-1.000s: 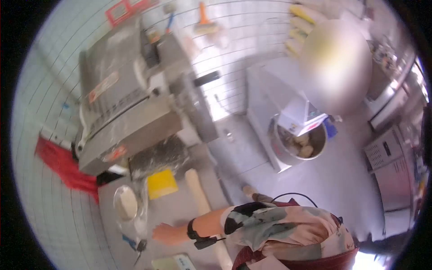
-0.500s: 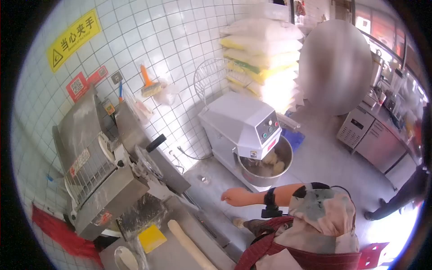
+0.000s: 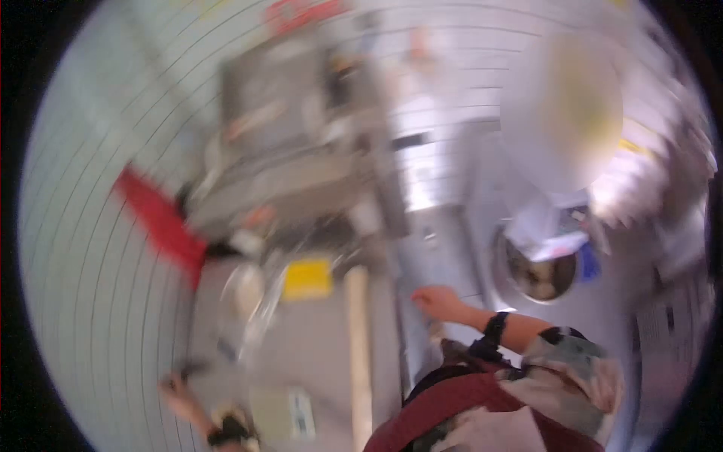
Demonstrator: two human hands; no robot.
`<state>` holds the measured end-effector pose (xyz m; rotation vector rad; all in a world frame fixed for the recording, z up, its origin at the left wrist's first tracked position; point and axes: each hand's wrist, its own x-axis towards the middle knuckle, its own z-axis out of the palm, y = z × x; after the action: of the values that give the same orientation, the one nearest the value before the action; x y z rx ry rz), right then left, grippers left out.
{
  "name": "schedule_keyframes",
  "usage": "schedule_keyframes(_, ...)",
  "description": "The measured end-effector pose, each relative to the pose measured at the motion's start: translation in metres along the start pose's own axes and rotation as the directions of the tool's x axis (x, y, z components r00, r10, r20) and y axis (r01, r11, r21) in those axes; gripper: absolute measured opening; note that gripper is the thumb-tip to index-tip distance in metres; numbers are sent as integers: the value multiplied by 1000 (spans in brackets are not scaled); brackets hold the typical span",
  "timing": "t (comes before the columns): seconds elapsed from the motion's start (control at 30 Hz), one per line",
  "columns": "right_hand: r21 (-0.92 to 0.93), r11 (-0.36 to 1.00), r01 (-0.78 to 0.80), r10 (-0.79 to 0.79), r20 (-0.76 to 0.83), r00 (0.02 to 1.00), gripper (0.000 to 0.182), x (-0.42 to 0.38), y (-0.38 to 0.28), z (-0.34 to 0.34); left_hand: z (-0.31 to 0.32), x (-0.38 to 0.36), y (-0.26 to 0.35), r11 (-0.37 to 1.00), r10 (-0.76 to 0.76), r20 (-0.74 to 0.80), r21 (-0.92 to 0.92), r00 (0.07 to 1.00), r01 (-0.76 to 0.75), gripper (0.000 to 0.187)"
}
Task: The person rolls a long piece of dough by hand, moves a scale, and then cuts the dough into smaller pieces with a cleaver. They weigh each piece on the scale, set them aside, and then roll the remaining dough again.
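Observation:
The view is smeared by motion. At the lower left, my left hand (image 3: 177, 393) is closed at the table's left edge, against a small dark object (image 3: 197, 368) that is too blurred to name. My right hand (image 3: 437, 301) hangs past the table's right edge, its fingers curled with nothing visible in them. A long roll of dough (image 3: 358, 354) lies along the right side of the metal table (image 3: 312, 339). Between it and my left hand are a yellow square sheet (image 3: 307, 279), a whitish round bowl (image 3: 245, 292) and a pale square device (image 3: 280, 413), perhaps a scale.
A steel roller machine (image 3: 294, 151) stands at the table's far end, against the tiled wall. A red cloth (image 3: 158, 226) hangs at its left. On the floor at right is a mixer (image 3: 535, 230), with dough (image 3: 542, 286) in its bowl.
My view has swung left and down, so the table, machine and mixer sit further right. My left hand has come into view at the lower left. My right hand still hangs beside the table.

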<state>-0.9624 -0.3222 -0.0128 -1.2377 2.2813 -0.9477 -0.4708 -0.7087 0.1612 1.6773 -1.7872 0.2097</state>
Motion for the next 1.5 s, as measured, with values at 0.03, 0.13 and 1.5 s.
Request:
schedule_keyframes(0.03, 27, 998, 57, -58, 35, 998, 22, 10, -12, 8, -2, 0, -18, 958, -190, -44, -225, 981, 175, 54)
schedule_keyframes(0.13, 115, 969, 217, -238, 225, 945, 24, 20, -78, 18, -69, -43, 46, 479, -408, 69, -833, 911, 278, 42)
schedule_keyframes(1.5, 120, 979, 168, -197, 305, 932, 37, 152, -52, -98, 242, -232, 320, 914, 401, 471, -257, 786, -313, 29)
